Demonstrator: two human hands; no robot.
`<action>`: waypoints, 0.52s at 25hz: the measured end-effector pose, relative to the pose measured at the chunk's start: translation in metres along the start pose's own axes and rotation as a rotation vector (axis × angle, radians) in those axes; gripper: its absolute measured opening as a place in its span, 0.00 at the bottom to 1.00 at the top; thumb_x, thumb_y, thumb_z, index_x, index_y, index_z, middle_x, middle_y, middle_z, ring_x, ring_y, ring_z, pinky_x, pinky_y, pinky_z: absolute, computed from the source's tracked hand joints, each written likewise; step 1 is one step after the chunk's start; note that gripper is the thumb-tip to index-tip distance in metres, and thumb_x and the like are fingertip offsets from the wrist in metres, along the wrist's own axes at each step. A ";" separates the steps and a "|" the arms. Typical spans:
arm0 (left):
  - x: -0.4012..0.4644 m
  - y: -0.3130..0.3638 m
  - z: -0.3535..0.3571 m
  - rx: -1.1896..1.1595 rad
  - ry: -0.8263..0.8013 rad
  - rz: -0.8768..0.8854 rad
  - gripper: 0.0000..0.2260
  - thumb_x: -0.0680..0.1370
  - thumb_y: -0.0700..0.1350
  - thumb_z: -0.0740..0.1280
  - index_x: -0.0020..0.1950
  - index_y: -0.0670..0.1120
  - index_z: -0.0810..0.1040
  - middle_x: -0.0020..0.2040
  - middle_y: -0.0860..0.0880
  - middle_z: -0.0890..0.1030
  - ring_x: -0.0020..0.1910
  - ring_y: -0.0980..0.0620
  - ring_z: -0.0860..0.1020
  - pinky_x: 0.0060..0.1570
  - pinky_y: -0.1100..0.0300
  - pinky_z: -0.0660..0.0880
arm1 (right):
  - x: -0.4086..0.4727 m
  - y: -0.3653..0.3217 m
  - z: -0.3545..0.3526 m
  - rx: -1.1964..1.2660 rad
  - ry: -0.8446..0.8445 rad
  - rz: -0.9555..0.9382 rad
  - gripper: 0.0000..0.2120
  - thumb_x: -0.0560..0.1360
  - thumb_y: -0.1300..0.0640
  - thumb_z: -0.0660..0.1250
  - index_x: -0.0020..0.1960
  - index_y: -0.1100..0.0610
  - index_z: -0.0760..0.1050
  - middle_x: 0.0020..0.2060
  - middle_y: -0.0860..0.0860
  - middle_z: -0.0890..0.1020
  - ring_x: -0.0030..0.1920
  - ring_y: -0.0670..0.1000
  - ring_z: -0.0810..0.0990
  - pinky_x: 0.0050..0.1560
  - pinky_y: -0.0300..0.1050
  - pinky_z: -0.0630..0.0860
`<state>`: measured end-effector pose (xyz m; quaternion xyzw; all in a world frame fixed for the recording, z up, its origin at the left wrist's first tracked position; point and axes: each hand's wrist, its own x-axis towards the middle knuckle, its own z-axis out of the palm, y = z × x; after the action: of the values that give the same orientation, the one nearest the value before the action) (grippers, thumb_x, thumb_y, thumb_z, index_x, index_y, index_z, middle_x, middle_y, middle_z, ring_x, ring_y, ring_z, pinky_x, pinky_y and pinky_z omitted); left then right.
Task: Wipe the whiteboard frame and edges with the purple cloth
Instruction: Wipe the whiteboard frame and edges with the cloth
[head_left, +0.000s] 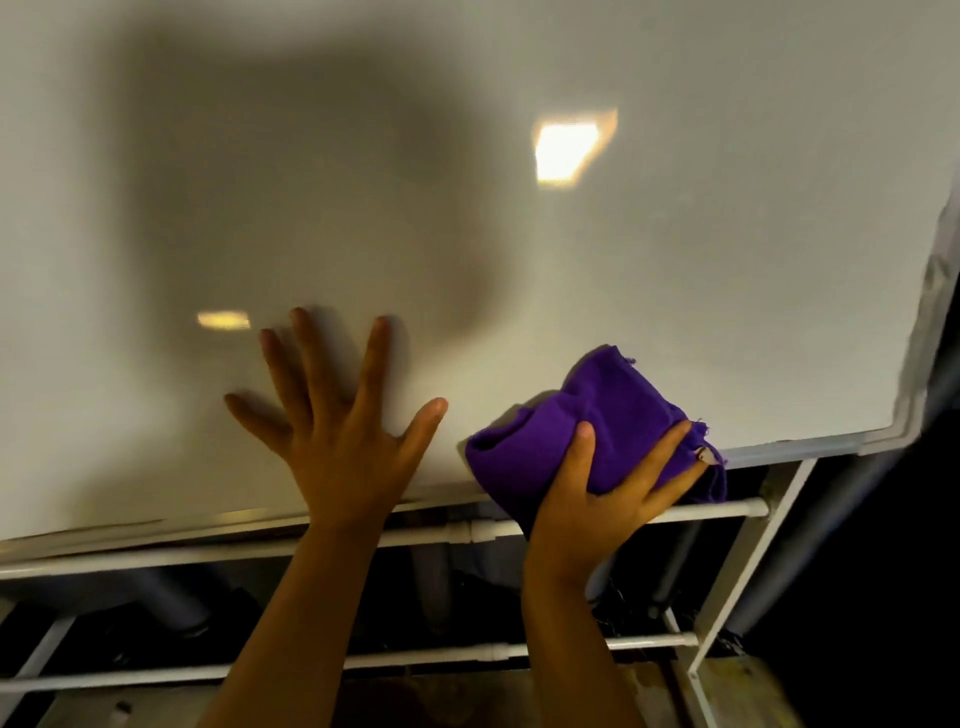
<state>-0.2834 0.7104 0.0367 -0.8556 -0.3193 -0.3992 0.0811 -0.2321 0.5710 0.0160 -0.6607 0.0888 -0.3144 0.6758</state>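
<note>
- The whiteboard fills nearly all I can see, its pale surface tilted away from me and catching two bright reflections; I judge the close stance is there so both arms reach the lower edge.
- Its frame runs along the bottom and turns up at the right corner. This rail is what needs wiping, and the stretch toward the corner looks like the part to work next.
- Under the board I see the white stand bars, which carry it (the space behind them is too dark to read).
- My left hand lies flat on the board with fingers spread wide, gripping nothing. I take it as a brace, keeping the panel from rocking under the pressure of wiping.
- The purple cloth is bunched against the board's lower edge, overlapping the frame, just beside the left thumb.
- My right hand clasps that cloth from below, thumb and fingers curled over the wad, so the padding presses onto the rail.
</note>
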 end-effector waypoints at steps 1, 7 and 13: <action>0.004 -0.013 -0.001 0.010 0.016 0.007 0.38 0.69 0.76 0.49 0.73 0.62 0.41 0.70 0.54 0.23 0.71 0.48 0.27 0.68 0.36 0.37 | -0.009 -0.001 0.003 -0.004 -0.004 -0.007 0.36 0.70 0.47 0.64 0.72 0.60 0.58 0.73 0.62 0.54 0.68 0.46 0.52 0.56 0.13 0.48; 0.017 -0.079 0.002 0.008 0.053 0.051 0.42 0.66 0.77 0.52 0.74 0.61 0.42 0.73 0.53 0.26 0.73 0.47 0.30 0.68 0.32 0.40 | -0.066 -0.011 0.029 0.057 -0.078 -0.004 0.38 0.68 0.44 0.64 0.72 0.59 0.57 0.73 0.63 0.53 0.67 0.40 0.51 0.58 0.14 0.49; 0.012 -0.091 -0.006 0.013 0.025 0.121 0.39 0.68 0.76 0.48 0.74 0.60 0.42 0.73 0.51 0.27 0.73 0.46 0.31 0.68 0.33 0.41 | -0.060 -0.007 0.015 0.046 -0.005 0.061 0.42 0.64 0.37 0.63 0.74 0.50 0.53 0.75 0.55 0.51 0.73 0.51 0.53 0.67 0.34 0.55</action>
<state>-0.3372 0.7850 0.0388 -0.8677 -0.2687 -0.4021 0.1145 -0.2740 0.6166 0.0065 -0.6428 0.1000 -0.2942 0.7002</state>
